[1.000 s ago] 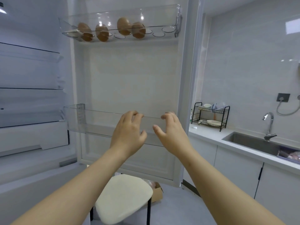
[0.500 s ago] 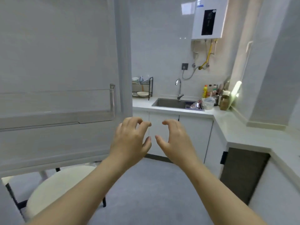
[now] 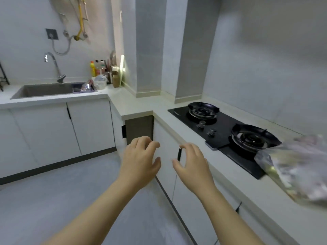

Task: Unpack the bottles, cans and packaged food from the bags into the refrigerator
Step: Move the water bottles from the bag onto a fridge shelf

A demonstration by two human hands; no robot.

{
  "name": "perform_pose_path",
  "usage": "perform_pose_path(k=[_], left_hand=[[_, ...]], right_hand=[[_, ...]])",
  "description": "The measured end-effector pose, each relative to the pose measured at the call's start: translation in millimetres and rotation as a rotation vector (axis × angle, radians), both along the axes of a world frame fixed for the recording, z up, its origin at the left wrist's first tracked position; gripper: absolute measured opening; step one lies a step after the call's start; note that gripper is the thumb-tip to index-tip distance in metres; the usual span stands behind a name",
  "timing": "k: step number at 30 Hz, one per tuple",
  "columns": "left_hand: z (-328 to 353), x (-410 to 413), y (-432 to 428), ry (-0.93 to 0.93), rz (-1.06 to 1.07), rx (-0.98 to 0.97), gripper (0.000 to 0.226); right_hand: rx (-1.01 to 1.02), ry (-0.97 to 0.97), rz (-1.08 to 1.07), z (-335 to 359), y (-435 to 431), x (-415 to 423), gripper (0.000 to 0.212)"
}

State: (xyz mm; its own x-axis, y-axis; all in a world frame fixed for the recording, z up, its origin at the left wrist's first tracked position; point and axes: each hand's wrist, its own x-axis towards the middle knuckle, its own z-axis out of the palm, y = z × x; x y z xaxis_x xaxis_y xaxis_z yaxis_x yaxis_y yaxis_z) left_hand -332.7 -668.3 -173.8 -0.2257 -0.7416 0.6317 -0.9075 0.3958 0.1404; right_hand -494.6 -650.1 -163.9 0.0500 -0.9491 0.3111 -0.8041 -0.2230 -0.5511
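Kitchen corner, view from head height. Both hands empty. Left hand (image 3: 139, 161) and right hand (image 3: 192, 163) were raised side by side in front of the lower cupboards, a small gap between them, fingers loosely curled and thumbs out, clamped on nothing. That shape read as readiness to take hold of something bulky with both hands.

The right hand's fingertips sat close to a black cupboard handle (image 3: 179, 154); contact could not be told, and it looked like mere overlap in the view.

The task's thing: a clear plastic bag (image 3: 299, 167) lay on the bench (image 3: 141, 105) at far right, just beside the black stove (image 3: 224, 133) and overlapping its near corner (contents too blurred to name). It was well apart from both hands. My reading: the bag was parked there because that stretch of bench was free, and it was the likely target.

The refrigerator was out of view. Sink (image 3: 44, 90) and tap (image 3: 53, 66) lay at left, with bottles (image 3: 92, 68) crowded in the corner behind.

Next call, as a judgement: swing right, reach across the bench edge and lift something out of the bag.
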Motion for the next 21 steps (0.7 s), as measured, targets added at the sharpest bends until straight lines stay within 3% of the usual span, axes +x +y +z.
perform_pose_path(k=[11,21], left_hand=[[-29,-243,-41,0.018,-0.340,0.078,0.041],[-36,-398,-86,0.075,-0.632,0.124,0.032]], right_hand=[[0.029,-0.013,-0.337,-30,14,-229,0.039],[0.009,-0.018,-0.612,-43,1,-352,0.032]])
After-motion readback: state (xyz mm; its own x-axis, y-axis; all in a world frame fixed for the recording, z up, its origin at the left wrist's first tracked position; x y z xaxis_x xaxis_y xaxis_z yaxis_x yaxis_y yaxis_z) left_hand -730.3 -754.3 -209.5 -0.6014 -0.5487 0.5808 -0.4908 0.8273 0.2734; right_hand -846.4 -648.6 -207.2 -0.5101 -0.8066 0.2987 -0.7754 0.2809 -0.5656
